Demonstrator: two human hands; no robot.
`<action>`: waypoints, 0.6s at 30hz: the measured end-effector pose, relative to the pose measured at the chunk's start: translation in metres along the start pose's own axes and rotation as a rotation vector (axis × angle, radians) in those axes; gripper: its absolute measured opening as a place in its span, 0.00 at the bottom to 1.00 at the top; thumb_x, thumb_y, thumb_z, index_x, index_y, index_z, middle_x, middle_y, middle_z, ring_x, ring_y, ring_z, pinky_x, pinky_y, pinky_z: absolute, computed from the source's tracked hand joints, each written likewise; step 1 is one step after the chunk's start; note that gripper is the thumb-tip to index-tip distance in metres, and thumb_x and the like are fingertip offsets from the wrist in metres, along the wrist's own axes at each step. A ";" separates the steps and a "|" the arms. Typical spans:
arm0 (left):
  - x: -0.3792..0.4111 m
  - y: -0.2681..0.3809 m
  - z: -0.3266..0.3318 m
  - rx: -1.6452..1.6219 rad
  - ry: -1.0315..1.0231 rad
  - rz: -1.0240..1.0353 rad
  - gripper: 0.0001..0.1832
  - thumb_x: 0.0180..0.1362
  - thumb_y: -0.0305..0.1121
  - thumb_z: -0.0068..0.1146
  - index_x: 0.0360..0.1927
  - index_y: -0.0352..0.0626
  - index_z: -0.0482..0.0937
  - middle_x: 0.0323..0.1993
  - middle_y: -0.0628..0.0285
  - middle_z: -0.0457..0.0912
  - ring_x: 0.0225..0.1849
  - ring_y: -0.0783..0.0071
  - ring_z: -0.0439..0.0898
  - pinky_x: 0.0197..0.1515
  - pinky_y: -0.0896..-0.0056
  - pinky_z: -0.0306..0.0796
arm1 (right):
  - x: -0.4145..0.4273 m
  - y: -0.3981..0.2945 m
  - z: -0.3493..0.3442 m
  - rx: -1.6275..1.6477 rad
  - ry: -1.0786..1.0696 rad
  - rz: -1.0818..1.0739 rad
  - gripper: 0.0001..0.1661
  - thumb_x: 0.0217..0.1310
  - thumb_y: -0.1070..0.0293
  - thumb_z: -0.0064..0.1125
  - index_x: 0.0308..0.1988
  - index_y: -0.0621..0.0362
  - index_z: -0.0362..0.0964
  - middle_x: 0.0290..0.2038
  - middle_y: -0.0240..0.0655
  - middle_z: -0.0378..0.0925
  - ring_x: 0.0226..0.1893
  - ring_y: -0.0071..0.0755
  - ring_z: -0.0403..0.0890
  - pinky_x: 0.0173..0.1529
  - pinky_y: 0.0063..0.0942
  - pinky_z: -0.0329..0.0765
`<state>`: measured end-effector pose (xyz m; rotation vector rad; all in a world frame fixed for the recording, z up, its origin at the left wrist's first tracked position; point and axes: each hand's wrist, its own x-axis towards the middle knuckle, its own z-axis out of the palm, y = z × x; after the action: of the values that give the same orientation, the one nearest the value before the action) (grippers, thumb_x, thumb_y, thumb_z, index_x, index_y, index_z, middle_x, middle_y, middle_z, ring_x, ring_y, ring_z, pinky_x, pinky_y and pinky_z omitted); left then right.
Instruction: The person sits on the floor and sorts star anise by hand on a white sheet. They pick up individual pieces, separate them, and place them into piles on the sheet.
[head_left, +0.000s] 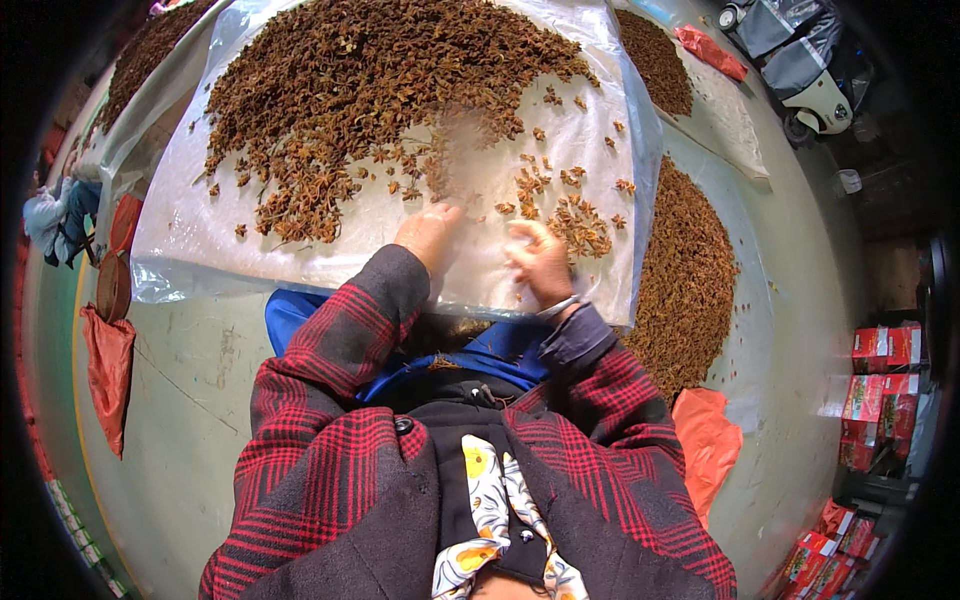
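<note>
A broad heap of dried star anise (375, 82) covers the far part of a pale sheet wrapped in clear plastic (202, 232). My left hand (430, 234) is low over the sheet at the near side of the heap; its fingertips are blurred, so I cannot tell whether they grip a piece. To its right, my right hand (544, 262) is bent at the knuckles, thumb and index finger apart with nothing visible between them. Just beyond it lies a small loose group of star anise (581, 225). Blurred brown pieces show in the air above the sheet.
Another brown heap (686, 277) spreads on the floor at right, beside an orange-red sack (709, 442). Red printed boxes (881, 405) are stacked further right. A scooter (814, 90) stands at upper right. At far left another person (56, 214) sits near a round sieve (112, 285).
</note>
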<state>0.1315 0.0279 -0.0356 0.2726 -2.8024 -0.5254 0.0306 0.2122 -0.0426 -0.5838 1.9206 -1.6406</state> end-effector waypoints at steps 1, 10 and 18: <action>-0.001 0.004 -0.001 0.011 -0.002 0.018 0.09 0.49 0.27 0.57 0.32 0.43 0.70 0.31 0.53 0.75 0.32 0.52 0.78 0.33 0.57 0.72 | -0.004 -0.005 0.012 0.033 -0.049 0.046 0.23 0.53 0.79 0.56 0.51 0.61 0.67 0.42 0.37 0.72 0.26 0.21 0.76 0.21 0.15 0.73; -0.041 0.042 -0.015 -0.427 -0.040 0.007 0.04 0.56 0.28 0.54 0.29 0.39 0.74 0.22 0.58 0.76 0.25 0.65 0.77 0.28 0.67 0.70 | -0.022 -0.007 0.031 0.202 -0.307 0.113 0.08 0.54 0.83 0.48 0.37 0.66 0.69 0.33 0.40 0.76 0.29 0.31 0.79 0.31 0.25 0.78; -0.004 0.034 -0.057 -0.037 -0.452 0.454 0.08 0.55 0.36 0.55 0.34 0.45 0.79 0.30 0.58 0.77 0.36 0.63 0.79 0.36 0.66 0.74 | -0.008 -0.010 -0.019 -0.665 0.001 -0.610 0.17 0.49 0.79 0.52 0.43 0.59 0.71 0.34 0.41 0.74 0.30 0.40 0.76 0.35 0.30 0.75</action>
<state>0.1483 0.0416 0.0272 -0.5479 -3.1250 -0.5810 0.0239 0.2295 -0.0293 -1.5518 2.4395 -1.2586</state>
